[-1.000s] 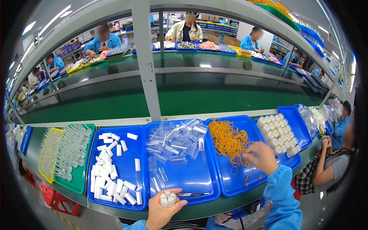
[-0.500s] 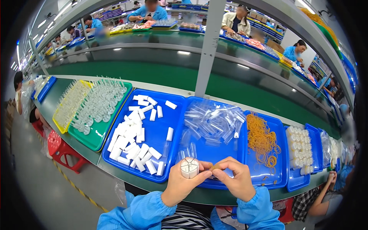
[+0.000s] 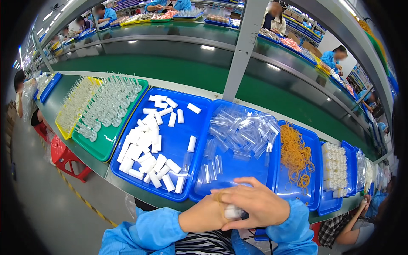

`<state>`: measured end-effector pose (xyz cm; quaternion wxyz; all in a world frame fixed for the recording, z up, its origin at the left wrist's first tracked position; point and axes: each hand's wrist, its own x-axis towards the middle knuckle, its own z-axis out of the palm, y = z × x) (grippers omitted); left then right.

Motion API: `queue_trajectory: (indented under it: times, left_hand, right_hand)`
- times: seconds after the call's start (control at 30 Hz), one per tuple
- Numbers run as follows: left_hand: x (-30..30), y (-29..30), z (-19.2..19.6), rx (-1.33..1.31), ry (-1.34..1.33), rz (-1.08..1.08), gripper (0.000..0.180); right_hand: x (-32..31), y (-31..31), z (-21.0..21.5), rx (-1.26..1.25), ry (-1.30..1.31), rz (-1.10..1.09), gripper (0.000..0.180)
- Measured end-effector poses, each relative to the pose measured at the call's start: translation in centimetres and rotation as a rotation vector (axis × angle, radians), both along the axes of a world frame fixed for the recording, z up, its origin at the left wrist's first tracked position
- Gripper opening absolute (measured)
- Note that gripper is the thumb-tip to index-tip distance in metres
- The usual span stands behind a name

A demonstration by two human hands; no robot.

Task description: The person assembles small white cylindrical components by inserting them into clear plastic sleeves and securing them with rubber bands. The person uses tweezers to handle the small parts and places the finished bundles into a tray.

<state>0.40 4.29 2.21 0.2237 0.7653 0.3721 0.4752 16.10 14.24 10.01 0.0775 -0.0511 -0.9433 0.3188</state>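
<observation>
i grasp a white bundle between left hand and right hand, fingers closed around it. a blue tray lies beyond.

Right grip moved over white bundle, bundle now tipped

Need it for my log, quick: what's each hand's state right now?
Left hand: closed around the white bundle.
Right hand: curled over the left, at the rubber band; its grip cannot be told.
</observation>
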Motion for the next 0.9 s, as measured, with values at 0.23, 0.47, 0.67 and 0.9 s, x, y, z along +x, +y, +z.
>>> queue_trajectory:
  times: [0.23, 0.47, 0.67, 0.9]
  left_hand:
    - [-5.3, -1.9, 2.9, -0.940, -0.935, 0.203, 0.022]
    - [-0.8, -2.2, 2.8, -0.204, -0.752, 0.409, 0.040]
    - [2.1, -2.0, 2.2, -0.211, -0.402, 0.120, 0.050]
    - [0.8, -2.1, 2.2, -0.387, -0.269, 0.465, 0.106]
  right_hand:
    - [3.1, 1.1, 1.0, -0.375, -0.239, 0.159, 0.058]
    - [0.6, -0.2, -0.5, -0.963, 0.451, -0.251, 0.065]
    - [0.9, 0.0, -3.4, -0.841, 0.396, -0.515, 0.090]
    - [-0.1, -2.3, -1.6, -0.109, 0.324, -0.180, 0.065]
